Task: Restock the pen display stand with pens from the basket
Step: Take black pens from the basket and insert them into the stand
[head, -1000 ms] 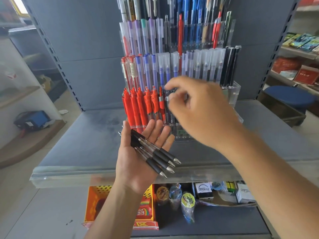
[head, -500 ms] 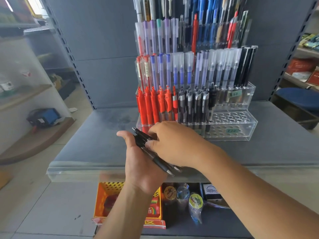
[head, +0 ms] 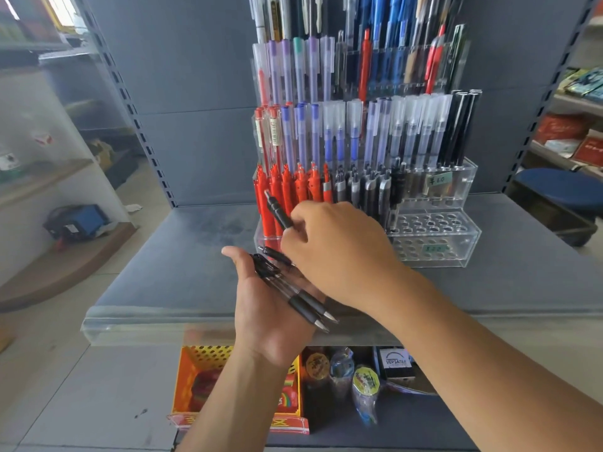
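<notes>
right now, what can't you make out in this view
Head view only:
- right hand fingertips: hidden behind its own back, so the grip on the black pen is unclear.
- loose pens on the left hand: count unclear, right hand covers them.
- display stand top row: cut by the top edge.
- price labels: too small to read.
- orange basket: contents hidden by the shelf and left forearm.

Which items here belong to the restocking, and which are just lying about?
Job: clear acrylic tiered pen stand; slim black plastic pen pinched by right hand; black rubber-grip pens on left hand.
Lying about: blue box on floor; white VERSATILE carton; round blue stool.
</notes>
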Motion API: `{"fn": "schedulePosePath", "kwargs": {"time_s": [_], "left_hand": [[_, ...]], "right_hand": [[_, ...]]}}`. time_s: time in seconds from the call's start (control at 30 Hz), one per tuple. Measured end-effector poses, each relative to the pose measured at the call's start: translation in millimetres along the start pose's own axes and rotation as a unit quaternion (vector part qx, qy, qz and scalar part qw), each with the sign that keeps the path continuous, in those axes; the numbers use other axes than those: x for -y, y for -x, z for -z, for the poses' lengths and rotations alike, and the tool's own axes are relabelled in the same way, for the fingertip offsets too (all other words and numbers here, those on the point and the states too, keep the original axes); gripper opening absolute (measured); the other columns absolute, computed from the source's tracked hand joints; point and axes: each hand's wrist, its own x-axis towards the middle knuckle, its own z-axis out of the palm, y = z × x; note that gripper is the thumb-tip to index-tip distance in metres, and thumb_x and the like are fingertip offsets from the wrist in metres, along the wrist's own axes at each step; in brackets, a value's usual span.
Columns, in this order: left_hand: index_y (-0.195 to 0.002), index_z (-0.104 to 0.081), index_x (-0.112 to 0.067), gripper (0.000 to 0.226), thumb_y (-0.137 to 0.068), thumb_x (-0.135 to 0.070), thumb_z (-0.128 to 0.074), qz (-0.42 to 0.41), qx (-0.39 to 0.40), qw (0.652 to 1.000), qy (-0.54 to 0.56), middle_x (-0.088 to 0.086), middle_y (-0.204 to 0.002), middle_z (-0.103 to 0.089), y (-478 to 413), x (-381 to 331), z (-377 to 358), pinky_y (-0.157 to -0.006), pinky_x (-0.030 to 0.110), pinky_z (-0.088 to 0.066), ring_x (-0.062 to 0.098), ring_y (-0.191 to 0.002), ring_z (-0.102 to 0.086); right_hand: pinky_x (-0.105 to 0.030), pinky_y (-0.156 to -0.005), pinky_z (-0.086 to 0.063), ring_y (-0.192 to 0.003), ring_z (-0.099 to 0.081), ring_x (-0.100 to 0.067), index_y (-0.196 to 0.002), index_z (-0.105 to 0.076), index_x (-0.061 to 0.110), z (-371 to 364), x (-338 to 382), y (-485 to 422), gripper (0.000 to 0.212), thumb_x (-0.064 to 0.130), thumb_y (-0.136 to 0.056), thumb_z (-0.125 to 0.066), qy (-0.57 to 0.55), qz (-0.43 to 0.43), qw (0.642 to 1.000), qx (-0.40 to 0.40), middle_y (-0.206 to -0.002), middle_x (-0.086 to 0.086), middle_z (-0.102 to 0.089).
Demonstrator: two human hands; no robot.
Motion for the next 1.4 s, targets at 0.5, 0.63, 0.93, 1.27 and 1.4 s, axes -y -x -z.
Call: {"fn": "schedulePosePath", "kwargs": {"time_s": [0.5, 0.63, 0.93, 1.27, 1.4], "left_hand": [[-0.124, -0.063, -0.004, 0.082, -0.087, -0.075, -0.047, -0.011, -0.029, 0.999, 0.032, 0.018, -0.122, -0.070, -1, 0, -6, -0.101, 0.054, -0.047, 0.040, -0.108, -0.070], [-0.125, -0.063, -0.004, 0.080, -0.088, -0.074, -0.047, -0.011, -0.031, 0.999, 0.030, 0.018, -0.121, -0.071, 0, 1, -7, -0.100, 0.054, -0.048, 0.039, -0.107, -0.071], [-0.125, -0.063, -0.004, 0.078, -0.088, -0.072, -0.050, -0.008, -0.034, 0.999, 0.038, 0.018, -0.120, -0.071, 1, 1, -10, -0.102, 0.054, -0.047, 0.039, -0.107, -0.071], [-0.128, -0.062, -0.006, 0.076, -0.087, -0.070, -0.054, -0.003, -0.027, 0.999, 0.031, 0.016, -0.123, -0.070, 3, 1, -9, -0.103, 0.053, -0.047, 0.038, -0.109, -0.070], [-0.126, -0.062, -0.006, 0.074, -0.088, -0.069, -0.054, -0.004, -0.028, 0.999, 0.028, 0.016, -0.121, -0.071, 3, 1, -9, -0.103, 0.053, -0.047, 0.038, -0.108, -0.071]], "right_hand": [[-0.042, -0.053, -0.058, -0.071, -0.064, -0.045, -0.150, -0.008, 0.058, 88, -56, 9, 0.074, 0.017, -0.104, -0.050, -0.173, -0.032, 0.977, -0.119, -0.144, -0.009, -0.049], [-0.025, -0.048, -0.046, -0.051, -0.051, -0.029, -0.151, -0.014, 0.052, 85, -76, 9, 0.073, 0.013, -0.103, -0.051, -0.146, -0.036, 0.978, -0.145, -0.122, -0.002, -0.055], [-0.020, -0.065, -0.041, -0.067, -0.060, -0.013, -0.154, -0.016, 0.046, 60, -90, 10, 0.076, 0.017, -0.099, -0.060, -0.126, -0.067, 0.966, -0.217, -0.113, 0.004, -0.054], [-0.022, -0.064, -0.040, -0.079, -0.063, -0.015, -0.151, -0.024, 0.040, 51, -94, 12, 0.071, 0.019, -0.097, -0.065, -0.131, -0.079, 0.959, -0.239, -0.108, 0.006, -0.056], [-0.029, -0.066, -0.046, -0.081, -0.064, -0.014, -0.148, -0.027, 0.044, 47, -94, 13, 0.068, 0.020, -0.097, -0.064, -0.101, -0.074, 0.968, -0.216, -0.116, 0.003, -0.057]]}}
